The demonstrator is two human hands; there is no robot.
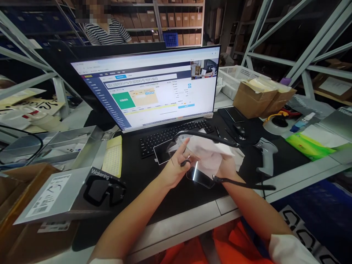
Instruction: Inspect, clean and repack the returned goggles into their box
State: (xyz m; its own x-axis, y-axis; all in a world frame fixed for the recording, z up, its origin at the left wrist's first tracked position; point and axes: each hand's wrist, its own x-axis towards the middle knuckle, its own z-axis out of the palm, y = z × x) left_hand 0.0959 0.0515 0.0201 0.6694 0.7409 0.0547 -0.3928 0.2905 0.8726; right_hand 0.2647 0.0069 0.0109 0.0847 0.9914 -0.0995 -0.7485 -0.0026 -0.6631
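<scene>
My left hand [178, 167] is closed on a pair of glasses [206, 136] with a black top bar and a large clear lens. Its index finger stretches up along the lens. One black temple arm [244, 182] of the glasses sticks out to the right, across my right wrist. My right hand [227, 165] is at the far side of the lens, closed on a crumpled white cloth [209, 148]; the lens and cloth cover most of its fingers. Just beyond the hands are a black keyboard [154, 141] and a flat dark-bordered clear piece [163, 152].
A monitor [154, 95] stands behind the keyboard. To the right lie a grey barcode scanner [266, 156], a mouse [238, 129] and a green packet [308, 145]. Open cartons [255, 99] stand further back. On the left are a Wakening box [77, 190] and a yellow pad [112, 156]. A person [107, 31] is behind the monitor.
</scene>
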